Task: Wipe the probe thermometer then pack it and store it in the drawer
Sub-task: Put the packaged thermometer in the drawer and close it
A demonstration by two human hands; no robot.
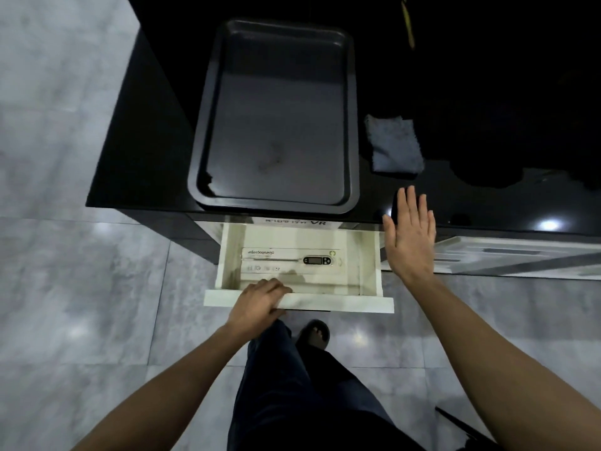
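While the drawer [370, 255] stands pulled out from under the front edge of the black counter [146, 151], its interior shows as a shallow cream-white box with flat, slightly stained walls and a broad, pale front panel. The probe thermometer [317, 260] lies inside its flat, white printed package [292, 262], which rests on the drawer floor toward the rear wall, long side parallel to the front panel; the thin metal probe points left and the small dark oval display body sits at the right end. My left hand [260, 302] is curled over the top edge of the front panel, left of its middle, fingers hooked inside the drawer and the palm against the outer face, so it grasps the panel. My right hand [409, 236] is flat and fully spread, fingers straight and together, holding nothing; it hovers above the drawer's right wall and the counter's front edge, and I cannot tell whether it touches either. On the counter, a dark, smooth rectangular tray [208, 131] with rounded corners and a raised rim sits at the front edge. A grey, nappy folded cloth [395, 144] lies just right of it.
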